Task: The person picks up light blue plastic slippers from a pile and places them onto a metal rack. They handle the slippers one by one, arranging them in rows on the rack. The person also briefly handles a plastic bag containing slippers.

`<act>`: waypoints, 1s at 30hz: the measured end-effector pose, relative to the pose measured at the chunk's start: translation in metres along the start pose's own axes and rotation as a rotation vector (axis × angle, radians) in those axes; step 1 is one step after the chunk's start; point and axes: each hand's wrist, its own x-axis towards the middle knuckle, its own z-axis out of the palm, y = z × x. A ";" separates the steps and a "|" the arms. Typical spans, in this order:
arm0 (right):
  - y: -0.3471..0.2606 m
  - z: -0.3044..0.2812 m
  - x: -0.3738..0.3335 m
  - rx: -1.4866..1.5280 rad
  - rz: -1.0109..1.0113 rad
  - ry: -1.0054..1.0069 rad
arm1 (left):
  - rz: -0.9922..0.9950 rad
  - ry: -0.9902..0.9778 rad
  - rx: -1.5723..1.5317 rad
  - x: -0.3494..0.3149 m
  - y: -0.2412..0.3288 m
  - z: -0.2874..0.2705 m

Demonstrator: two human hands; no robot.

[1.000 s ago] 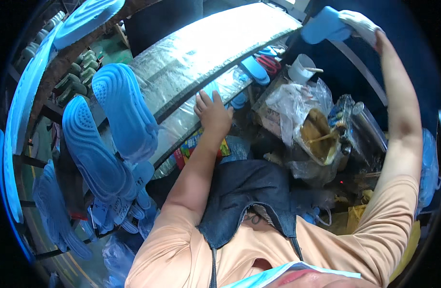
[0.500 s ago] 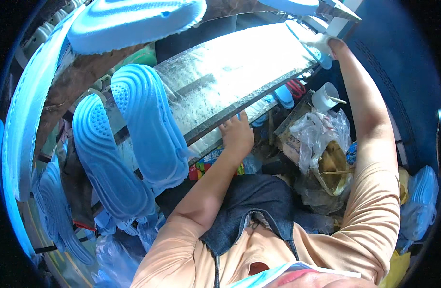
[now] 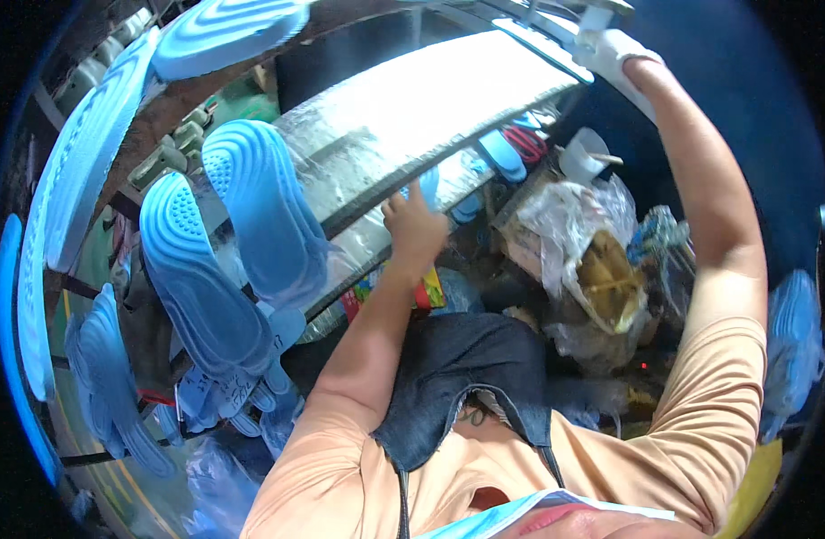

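My left hand (image 3: 416,225), bare, is at the front edge of the long metal-topped bench (image 3: 358,148). Its fingers are closed on a light-blue insole (image 3: 427,184), partly hidden behind them. At the bench's far right end is my right hand (image 3: 607,52), in a white glove, raised against a pale metal machine part (image 3: 599,16). Glare and the glove hide how its fingers are set. On the bench's left end lie a stack of blue insoles (image 3: 269,216) and, beside it, another blue insole (image 3: 197,278) with a dotted heel.
More blue insoles (image 3: 98,153) stand on a rack at the left. Below the bench's right side are a white cup (image 3: 583,154), red-handled scissors (image 3: 525,142) and a box with plastic bags (image 3: 556,220). Bagged insoles (image 3: 792,332) hang at the far right.
My right hand has left the blue insole at the bench's far end and moved up to the machine part. My left hand has shifted left, bringing a blue insole into view.
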 end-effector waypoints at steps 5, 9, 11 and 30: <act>-0.016 -0.073 -0.143 -0.024 0.018 0.084 | -0.112 -0.672 -1.364 -0.027 0.032 -0.065; -0.005 -0.091 -0.254 0.066 0.155 0.102 | -0.049 -1.164 -1.771 -0.096 0.109 -0.095; 0.018 -0.083 -0.284 0.044 0.166 0.084 | -0.046 -1.386 -1.860 -0.129 0.140 -0.096; 0.185 0.060 -0.298 0.528 0.115 -0.164 | -0.347 -1.306 -1.242 -0.164 0.135 -0.004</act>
